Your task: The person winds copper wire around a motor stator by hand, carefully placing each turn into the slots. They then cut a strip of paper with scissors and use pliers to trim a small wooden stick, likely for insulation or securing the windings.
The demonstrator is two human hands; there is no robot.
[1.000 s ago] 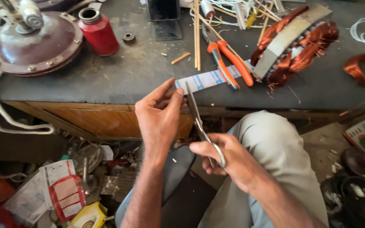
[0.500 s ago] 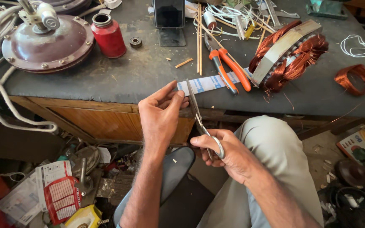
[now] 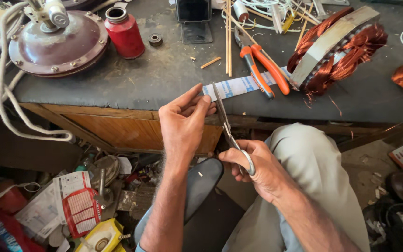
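Your left hand point(image 3: 183, 122) pinches the near end of the thin white-and-blue paper strip point(image 3: 241, 86) at the bench point(image 3: 164, 79) edge; its far end lies under the orange-handled pliers point(image 3: 260, 65). Strip's light, floppy, prob. tears easily, so grip close to the cut line. Right hand point(image 3: 257, 168) is clenched round the steel scissors point(image 3: 229, 128), blades at the strip. Count: 1 strip, 1 scissors, 1 pliers, 1 red can point(image 3: 124, 30).

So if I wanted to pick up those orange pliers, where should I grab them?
Grab the pliers by the two orange handles, from the bench's front edge. The handles point that way and lie bare, while the metal nose is tucked among sticks and wires.
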